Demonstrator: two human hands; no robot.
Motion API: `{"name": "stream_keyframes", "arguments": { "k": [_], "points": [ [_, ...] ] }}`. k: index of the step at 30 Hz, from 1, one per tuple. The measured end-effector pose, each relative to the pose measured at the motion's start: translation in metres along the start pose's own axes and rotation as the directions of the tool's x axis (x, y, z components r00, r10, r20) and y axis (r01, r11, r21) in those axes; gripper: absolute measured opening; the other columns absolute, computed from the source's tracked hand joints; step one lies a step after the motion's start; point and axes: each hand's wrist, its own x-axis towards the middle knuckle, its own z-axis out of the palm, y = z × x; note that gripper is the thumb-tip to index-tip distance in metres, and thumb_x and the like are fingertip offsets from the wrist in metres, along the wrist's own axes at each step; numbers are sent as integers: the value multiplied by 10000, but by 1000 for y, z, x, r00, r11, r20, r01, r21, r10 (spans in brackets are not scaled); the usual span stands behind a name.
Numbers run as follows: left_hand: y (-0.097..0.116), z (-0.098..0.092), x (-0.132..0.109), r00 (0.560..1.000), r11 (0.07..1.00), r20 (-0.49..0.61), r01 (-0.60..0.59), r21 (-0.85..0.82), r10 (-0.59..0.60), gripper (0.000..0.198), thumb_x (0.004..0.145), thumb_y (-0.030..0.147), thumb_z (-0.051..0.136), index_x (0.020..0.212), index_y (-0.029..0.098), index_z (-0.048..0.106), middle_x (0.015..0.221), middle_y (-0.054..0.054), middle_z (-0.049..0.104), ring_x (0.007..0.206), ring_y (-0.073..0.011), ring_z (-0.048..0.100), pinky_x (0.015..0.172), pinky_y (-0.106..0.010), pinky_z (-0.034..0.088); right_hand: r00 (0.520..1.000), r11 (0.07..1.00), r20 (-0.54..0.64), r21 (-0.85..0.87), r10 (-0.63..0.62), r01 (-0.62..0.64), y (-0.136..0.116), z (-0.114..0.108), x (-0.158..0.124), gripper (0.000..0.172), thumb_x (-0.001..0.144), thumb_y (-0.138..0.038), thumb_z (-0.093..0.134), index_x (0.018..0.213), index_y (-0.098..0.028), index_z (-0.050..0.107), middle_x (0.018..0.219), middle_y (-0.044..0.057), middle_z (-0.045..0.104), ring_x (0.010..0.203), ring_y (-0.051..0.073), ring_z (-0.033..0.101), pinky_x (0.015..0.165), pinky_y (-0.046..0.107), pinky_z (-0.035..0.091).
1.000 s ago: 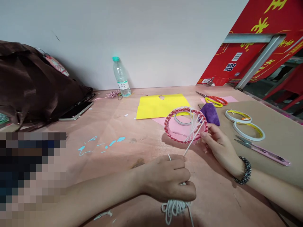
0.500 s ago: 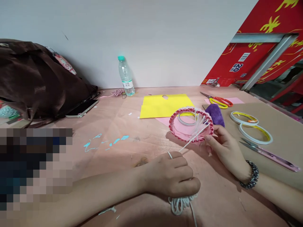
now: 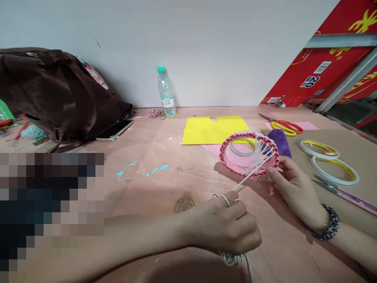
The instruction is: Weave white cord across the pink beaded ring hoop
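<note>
On the wooden tabletop (image 3: pixel 153 196), a round pink paper ring (image 3: pixel 225 155) is held a little above the surface, slightly tilted. Rolled paper goes along its rim, and white strands (image 3: pixel 260 155) cross its middle. A narrow tape roll (image 3: pixel 241 147) shows inside the ring. The right hand (image 3: pixel 296 192) grips the ring's right edge between thumb and fingers, and a beaded bracelet (image 3: pixel 325 224) sits on its wrist. The left hand (image 3: pixel 224 226) is closed around a bundle of white cord (image 3: pixel 232 258), and one white strand runs from this hand up to the ring. Just behind the ring lie a purple cloth (image 3: pixel 278 142), a pink paper sheet (image 3: pixel 213 148) and a yellow paper sheet (image 3: pixel 215 129). On the brown cardboard (image 3: pixel 353 137) to the right are two tape rolls (image 3: pixel 334 169) and pink-handled scissors (image 3: pixel 353 198). Farther back stand a water bottle (image 3: pixel 166 92) and a brown bag (image 3: pixel 59 94).
</note>
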Motion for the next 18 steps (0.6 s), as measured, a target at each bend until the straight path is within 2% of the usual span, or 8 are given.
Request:
{"name": "stream_keyframes", "arguments": {
  "k": [4,7,9,11,13,14,15,18],
  "points": [
    [4,-1,3,995,997,72,69,-29,-67,158,845,103,462,779,176,585,706,-6,552,629,-155,471,760,-371,437,1000,1000,0,-15,-8,8,0,-1,0,261,818,-448,608,947,-245,506,582,-54,537,466,94,457,399,191,374],
    [-1,-17,6,939,945,271,266,-188,-210,78,805,121,535,839,173,583,758,-20,581,759,-182,527,828,-379,438,1000,999,-12,-32,-16,16,0,-1,0,243,827,-439,599,945,-248,507,564,-53,529,462,100,458,393,194,373],
    [-9,-35,7,865,817,428,435,-378,-263,358,705,121,634,1042,221,564,994,-36,598,933,-202,543,807,-335,460,1000,999,-19,-33,-14,13,0,0,0,234,829,-432,597,947,-251,505,590,-50,541,466,98,467,393,192,377],
    [-21,-57,6,768,666,585,582,-466,-262,590,623,83,671,1163,259,511,1147,-41,552,1064,-219,521,744,-277,479,1000,1000,-14,-19,-7,6,0,1,1,235,831,-424,597,961,-253,501,611,-47,553,469,97,480,394,193,379],
    [-35,-77,5,718,566,665,642,-517,-207,691,589,42,657,1212,290,494,1265,-36,498,1132,-229,501,743,-259,482,1000,1000,0,-1,-6,6,1,2,2,249,831,-409,603,990,-253,493,583,-53,544,464,104,485,400,201,385],
    [-42,-85,5,693,517,697,671,-531,-183,669,604,34,634,1208,292,507,1281,-31,495,1115,-221,520,753,-258,483,1000,1000,4,2,-15,15,2,2,2,262,827,-396,611,1009,-253,490,573,-56,536,463,107,482,402,206,390],
    [-49,-93,5,680,479,717,686,-549,-153,621,635,32,599,1196,287,527,1277,-32,509,1081,-212,547,772,-267,483,999,999,4,-4,-37,37,3,2,2,276,818,-378,626,1026,-252,494,594,-52,540,472,108,483,406,211,397],
    [-68,-106,7,703,324,681,706,-630,-205,505,737,3,439,1130,284,585,1190,-10,594,1106,-179,549,871,-289,461,985,982,-13,-76,-173,172,6,1,1,283,784,-298,668,1033,-255,542,848,2,567,542,96,487,439,224,424]
  ]
}}
